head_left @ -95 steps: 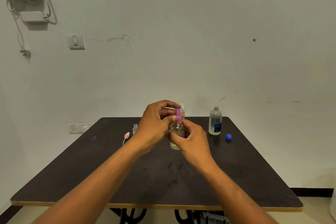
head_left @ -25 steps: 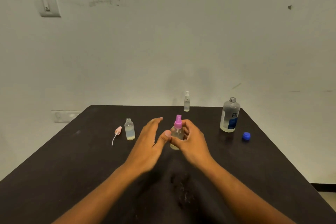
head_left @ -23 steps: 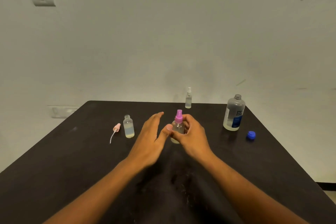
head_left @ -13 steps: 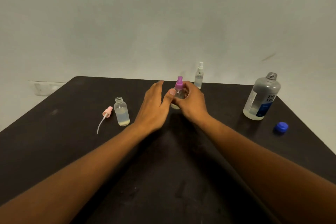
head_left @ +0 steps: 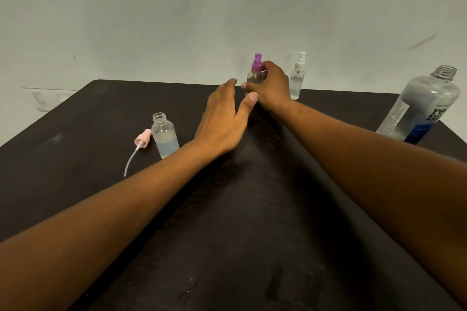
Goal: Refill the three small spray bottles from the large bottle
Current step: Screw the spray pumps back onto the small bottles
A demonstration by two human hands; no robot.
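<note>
Purple-capped spray bottle (head_left: 255, 75): upright near the far edge of the dark table (head_left: 75, 184), clear liquid inside, level not readable. White-capped spray bottle (head_left: 297, 78): just right of it, capped, liquid in the lower part. Open bottle (head_left: 165, 135): left of centre, uncapped, roughly half full of pale liquid; its pink sprayer (head_left: 141, 142) lies on the table just beside it on the left. Large bottle (head_left: 422, 108): far right, uncapped, partly filled. Right hand (head_left: 271, 87): fingers curled round the purple-capped bottle. Left hand (head_left: 223, 118): fingers straight, thumb spread, holding nothing, beside the right hand
</note>
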